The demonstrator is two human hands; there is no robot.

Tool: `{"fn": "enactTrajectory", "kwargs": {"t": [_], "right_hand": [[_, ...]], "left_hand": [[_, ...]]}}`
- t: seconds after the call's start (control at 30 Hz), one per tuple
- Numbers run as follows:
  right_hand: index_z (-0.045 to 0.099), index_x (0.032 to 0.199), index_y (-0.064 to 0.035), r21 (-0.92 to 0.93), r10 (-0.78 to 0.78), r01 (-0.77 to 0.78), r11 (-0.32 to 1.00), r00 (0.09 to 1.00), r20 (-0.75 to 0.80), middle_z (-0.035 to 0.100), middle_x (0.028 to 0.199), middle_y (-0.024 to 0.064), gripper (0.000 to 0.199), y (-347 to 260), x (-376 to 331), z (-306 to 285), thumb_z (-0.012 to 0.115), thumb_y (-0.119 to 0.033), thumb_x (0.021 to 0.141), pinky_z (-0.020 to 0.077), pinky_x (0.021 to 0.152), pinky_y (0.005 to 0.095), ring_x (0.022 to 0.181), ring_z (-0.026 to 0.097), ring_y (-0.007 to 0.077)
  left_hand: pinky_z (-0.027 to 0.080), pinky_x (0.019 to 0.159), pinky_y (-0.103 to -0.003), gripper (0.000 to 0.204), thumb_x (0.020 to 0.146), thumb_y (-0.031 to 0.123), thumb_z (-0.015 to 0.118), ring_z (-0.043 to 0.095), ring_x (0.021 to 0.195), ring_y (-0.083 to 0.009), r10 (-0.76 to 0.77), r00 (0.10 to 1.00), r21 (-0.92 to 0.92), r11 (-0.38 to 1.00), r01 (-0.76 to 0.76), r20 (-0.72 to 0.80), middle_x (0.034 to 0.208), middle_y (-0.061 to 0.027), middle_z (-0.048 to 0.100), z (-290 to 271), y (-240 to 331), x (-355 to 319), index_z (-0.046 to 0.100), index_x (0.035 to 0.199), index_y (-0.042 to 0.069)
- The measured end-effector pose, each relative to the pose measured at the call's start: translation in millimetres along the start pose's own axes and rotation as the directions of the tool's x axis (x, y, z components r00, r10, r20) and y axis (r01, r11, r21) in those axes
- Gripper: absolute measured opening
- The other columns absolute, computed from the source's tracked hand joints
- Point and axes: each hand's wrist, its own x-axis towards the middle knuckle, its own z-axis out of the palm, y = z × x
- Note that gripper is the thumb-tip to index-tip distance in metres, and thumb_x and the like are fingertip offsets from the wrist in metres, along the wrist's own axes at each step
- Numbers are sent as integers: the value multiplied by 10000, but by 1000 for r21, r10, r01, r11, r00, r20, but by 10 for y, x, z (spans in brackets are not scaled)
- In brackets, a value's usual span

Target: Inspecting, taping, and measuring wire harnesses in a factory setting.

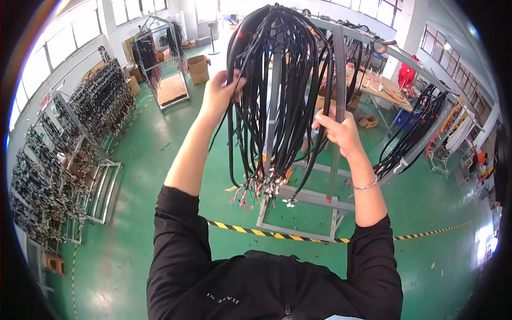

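A thick bundle of black cables (282, 106) hangs from the metal rack in front of me. Its lower ends fan out into thin coloured wires and white connectors (271, 185). My left hand (225, 89) is raised at the bundle's left side, its fingers curled round a black cable at the outer edge. On the right side, my right hand (338, 130) pinches another black cable between thumb and fingers. A long flat grey strip (340, 64) runs down beside that hand; whether the hand touches it, I cannot tell.
The rack's metal base (298, 233) stands behind yellow-black floor tape (256, 231). Racks loaded with cables (101, 96) line the left. More black cables (416, 130) hang at right, near a wooden worktable (373, 85). A cardboard box (198, 69) sits farther back.
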Motion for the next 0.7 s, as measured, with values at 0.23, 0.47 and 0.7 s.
{"fn": "enactTrajectory", "kwargs": {"t": [0.23,0.47,0.7], "right_hand": [[644,970,-76,24,91,-89,996,990,-104,722,891,45,110,676,-319,268,670,-162,905,221,409,175,477,347,-32],[643,975,-62,96,105,-95,991,990,-95,682,827,8,99,1174,-627,508,677,-130,911,211,419,176,482,330,-33],[659,994,-50,171,253,-227,959,956,-149,720,902,57,107,1659,-1070,879,677,-90,897,220,422,178,490,353,-28]], "left_hand": [[489,807,-262,378,860,94,719,604,825,-101,-261,942,-1,964,267,211,893,-3,639,-664,-1342,-947,597,1207,8],[494,853,-265,257,845,41,703,645,878,-111,-560,779,142,828,543,283,929,-35,700,-900,-2291,-1866,669,1095,-8],[511,810,-288,106,869,45,676,649,871,-119,-492,858,383,828,409,148,885,-40,708,-1001,-2932,-2761,682,971,15]]}}
